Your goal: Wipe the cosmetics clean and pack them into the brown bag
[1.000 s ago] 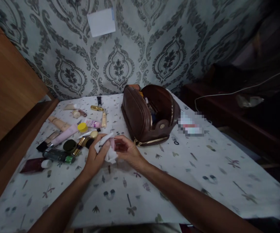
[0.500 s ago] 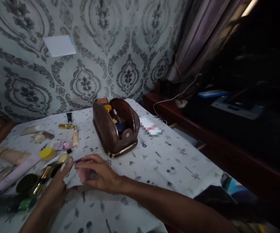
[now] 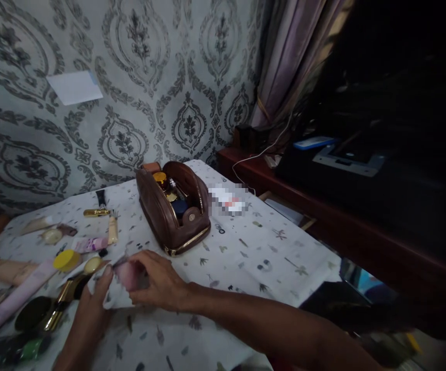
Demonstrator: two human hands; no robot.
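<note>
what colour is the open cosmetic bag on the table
Dark brown; the cosmetic bag shows best in the head view.

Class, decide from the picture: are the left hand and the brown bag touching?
Apart: the head view shows patterned tablecloth between the left hand and the brown bag.

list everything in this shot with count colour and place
printed tablecloth: 1, white, foreground
toiletry bag: 1, brown, on printed tablecloth, open
round lid: 1, yellow, left
long tube: 1, lavender, far left
green-capped bottle: 1, dark, lower left
other cosmetics: several, mixed colours, left
pixelated item: 1, white-red, right of toiletry bag
wallpaper: 1, grey, back
paper sheet: 1, white, on wallpaper
curtain: 1, mauve, back right
desk: 1, reddish brown, right
cable: 1, white, over desk
cloth: 1, white, lower left
small item: 1, pink, beside cloth
left hand: 1, holding cloth
right hand: 1, at small item
</note>
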